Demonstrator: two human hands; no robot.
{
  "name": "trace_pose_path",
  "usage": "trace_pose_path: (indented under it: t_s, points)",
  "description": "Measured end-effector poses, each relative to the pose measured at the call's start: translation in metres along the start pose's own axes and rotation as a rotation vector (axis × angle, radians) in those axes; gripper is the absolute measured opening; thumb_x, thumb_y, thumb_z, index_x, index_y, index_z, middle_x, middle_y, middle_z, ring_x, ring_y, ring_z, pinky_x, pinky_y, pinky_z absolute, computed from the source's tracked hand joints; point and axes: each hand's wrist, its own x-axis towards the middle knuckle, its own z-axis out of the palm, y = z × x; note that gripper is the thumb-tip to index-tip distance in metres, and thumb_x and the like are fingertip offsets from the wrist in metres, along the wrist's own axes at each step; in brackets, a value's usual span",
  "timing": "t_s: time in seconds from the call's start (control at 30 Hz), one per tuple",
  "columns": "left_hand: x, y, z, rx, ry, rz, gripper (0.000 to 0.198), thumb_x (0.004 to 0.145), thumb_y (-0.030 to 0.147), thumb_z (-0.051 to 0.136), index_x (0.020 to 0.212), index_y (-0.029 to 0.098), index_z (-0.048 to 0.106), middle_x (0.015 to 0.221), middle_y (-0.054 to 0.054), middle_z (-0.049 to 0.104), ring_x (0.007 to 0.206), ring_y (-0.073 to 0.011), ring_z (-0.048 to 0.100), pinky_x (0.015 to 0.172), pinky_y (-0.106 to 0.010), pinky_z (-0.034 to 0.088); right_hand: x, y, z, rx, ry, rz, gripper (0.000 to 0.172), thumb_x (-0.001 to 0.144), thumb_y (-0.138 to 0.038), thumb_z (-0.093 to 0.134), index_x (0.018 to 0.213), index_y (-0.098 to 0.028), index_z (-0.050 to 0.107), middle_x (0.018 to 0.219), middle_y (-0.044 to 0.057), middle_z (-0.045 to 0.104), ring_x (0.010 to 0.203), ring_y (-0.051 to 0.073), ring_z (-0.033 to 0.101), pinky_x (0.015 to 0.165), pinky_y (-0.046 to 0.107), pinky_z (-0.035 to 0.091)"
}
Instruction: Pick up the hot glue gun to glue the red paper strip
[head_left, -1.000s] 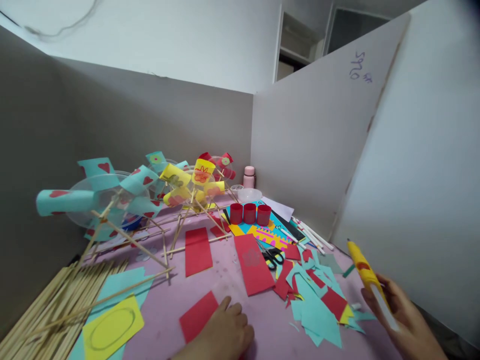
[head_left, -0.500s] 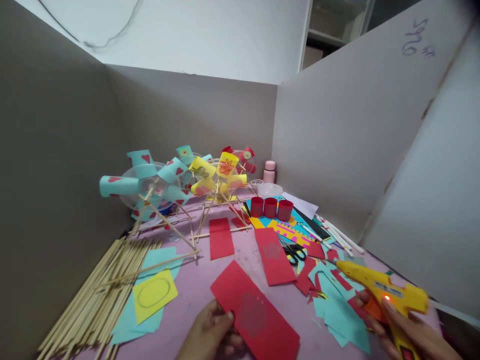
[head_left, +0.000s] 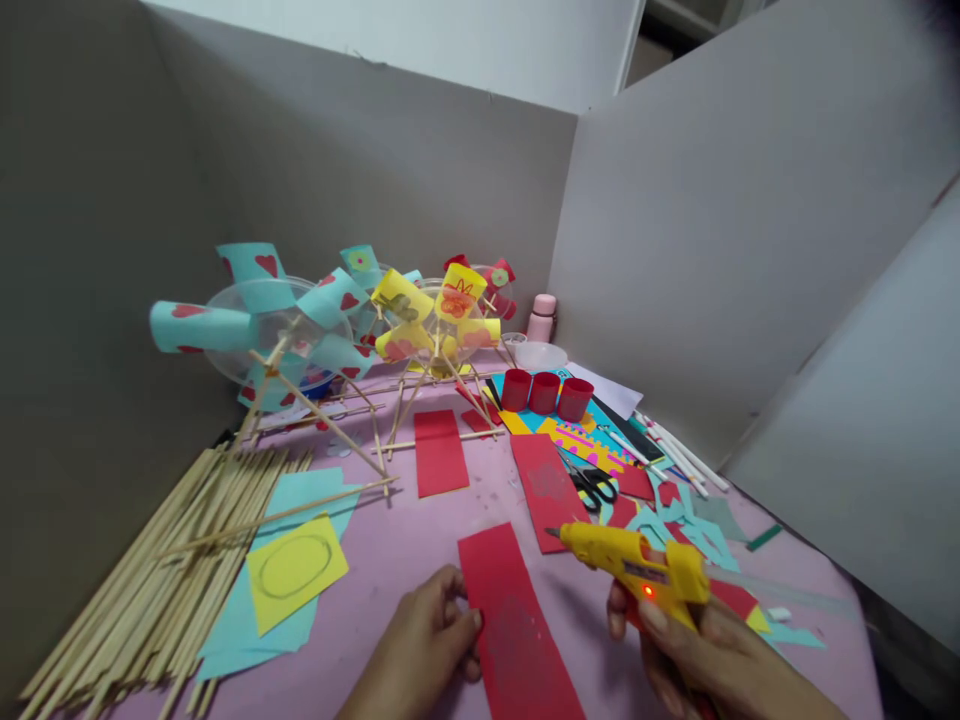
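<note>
My left hand (head_left: 435, 640) pinches the left edge of a red paper strip (head_left: 517, 625), which bears a grey drawing and runs off the bottom of the view. In my right hand (head_left: 690, 640) is a yellow hot glue gun (head_left: 637, 560), its small orange light lit and a clear glue stick sticking out of the back. The nozzle points left, above and to the right of the strip my left hand holds. Just behind the nozzle lies a second red strip (head_left: 546, 485) with a drawing. Another red rectangle (head_left: 441, 452) lies farther left.
Blue, yellow and red paper pinwheels (head_left: 274, 300) on stick stands fill the back. Bamboo sticks (head_left: 150, 570) and a yellow paper square (head_left: 296, 570) lie left. Rolled red paper rings (head_left: 545, 393), black scissors (head_left: 596, 487) and paper scraps (head_left: 720, 540) lie right. Grey panels (head_left: 360, 150) enclose the table.
My right hand has brought the glue gun leftward, close to the red strip. My left hand has turned the strip more upright. The view has tilted down.
</note>
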Motion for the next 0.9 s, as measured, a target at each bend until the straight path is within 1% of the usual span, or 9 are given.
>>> trace_pose_path:
  t_s: [0.2, 0.37, 0.5, 0.57, 0.67, 0.73, 0.77, 0.83, 0.9]
  points:
    - [-0.003, 0.009, -0.005, 0.139, -0.023, 0.024, 0.018, 0.081, 0.026, 0.044, 0.096, 0.016, 0.048, 0.054, 0.005, 0.057, 0.048, -0.0151, 0.060, 0.049, -0.024, 0.042, 0.005, -0.012, 0.010, 0.054, 0.004, 0.004, 0.051, 0.071, -0.068, 0.054, 0.085, -0.019, 0.056, 0.051, -0.008, 0.044, 0.044, 0.005, 0.037, 0.046, 0.018, 0.028]
    - [-0.008, 0.013, -0.005, 0.282, -0.055, 0.063, 0.022, 0.085, 0.025, 0.039, 0.106, 0.017, 0.044, 0.057, 0.005, 0.056, 0.053, -0.0159, 0.061, 0.051, -0.024, 0.042, 0.011, -0.010, 0.017, 0.068, -0.017, 0.003, 0.049, 0.072, -0.065, 0.057, 0.090, -0.020, 0.059, 0.052, -0.007, 0.045, 0.046, 0.005, 0.038, 0.046, 0.018, 0.030]
    - [-0.015, 0.014, -0.013, 0.574, 0.064, 0.148, 0.027, 0.090, 0.027, 0.037, 0.115, 0.019, 0.038, 0.062, 0.003, 0.062, 0.060, -0.0185, 0.062, 0.055, -0.027, 0.042, 0.017, -0.007, 0.021, 0.064, -0.012, 0.020, 0.044, 0.070, -0.060, 0.064, 0.096, -0.024, 0.064, 0.062, -0.005, 0.046, 0.052, 0.006, 0.039, 0.047, 0.016, 0.034]
    - [-0.017, 0.010, -0.018, 0.747, 0.166, 0.277, 0.025, 0.091, 0.028, 0.038, 0.114, 0.021, 0.040, 0.075, -0.001, 0.066, 0.069, -0.0194, 0.065, 0.061, -0.029, 0.046, 0.019, -0.008, 0.020, 0.044, -0.025, 0.028, 0.047, 0.071, -0.060, 0.063, 0.103, -0.027, 0.064, 0.063, -0.005, 0.047, 0.052, 0.006, 0.039, 0.047, 0.016, 0.035]
    - [-0.013, -0.002, -0.020, 1.034, 0.308, 0.682, 0.020, 0.090, 0.027, 0.042, 0.107, 0.021, 0.051, 0.099, -0.007, 0.069, 0.088, -0.0211, 0.065, 0.072, -0.031, 0.049, 0.023, -0.012, 0.018, 0.007, -0.057, 0.015, 0.052, 0.072, -0.060, 0.061, 0.114, -0.030, 0.060, 0.063, -0.005, 0.048, 0.051, 0.007, 0.041, 0.048, 0.017, 0.040]
    - [-0.008, -0.010, -0.019, 1.183, 0.381, 0.937, 0.021, 0.090, 0.027, 0.042, 0.102, 0.020, 0.057, 0.104, -0.007, 0.070, 0.090, -0.0213, 0.066, 0.074, -0.031, 0.050, 0.026, -0.016, 0.019, 0.027, -0.087, -0.056, 0.051, 0.073, -0.057, 0.062, 0.118, -0.032, 0.058, 0.073, -0.002, 0.055, 0.062, 0.010, 0.051, 0.064, 0.020, 0.048]
    - [-0.005, -0.013, -0.017, 1.235, 0.404, 1.015, 0.022, 0.090, 0.027, 0.042, 0.101, 0.019, 0.059, 0.102, -0.005, 0.072, 0.087, -0.0205, 0.067, 0.073, -0.031, 0.050, 0.029, -0.018, 0.020, 0.038, -0.109, -0.104, 0.050, 0.074, -0.055, 0.063, 0.119, -0.033, 0.058, 0.081, -0.001, 0.059, 0.073, 0.012, 0.055, 0.076, 0.023, 0.048]
    - [0.000, -0.018, -0.016, 1.291, 0.416, 1.079, 0.026, 0.092, 0.028, 0.039, 0.100, 0.019, 0.062, 0.097, -0.001, 0.074, 0.082, -0.0180, 0.068, 0.070, -0.029, 0.049, 0.034, -0.022, 0.024, 0.021, -0.176, -0.159, 0.049, 0.076, -0.051, 0.063, 0.121, -0.033, 0.057, 0.099, 0.002, 0.063, 0.093, 0.016, 0.057, 0.096, 0.030, 0.040]
    - [0.004, -0.022, -0.017, 1.315, 0.416, 1.105, 0.030, 0.093, 0.029, 0.035, 0.099, 0.020, 0.063, 0.094, 0.001, 0.075, 0.080, -0.0160, 0.068, 0.068, -0.028, 0.049, 0.040, -0.024, 0.029, -0.044, -0.234, -0.159, 0.048, 0.079, -0.049, 0.060, 0.123, -0.031, 0.055, 0.106, 0.003, 0.064, 0.105, 0.020, 0.055, 0.102, 0.035, 0.035]
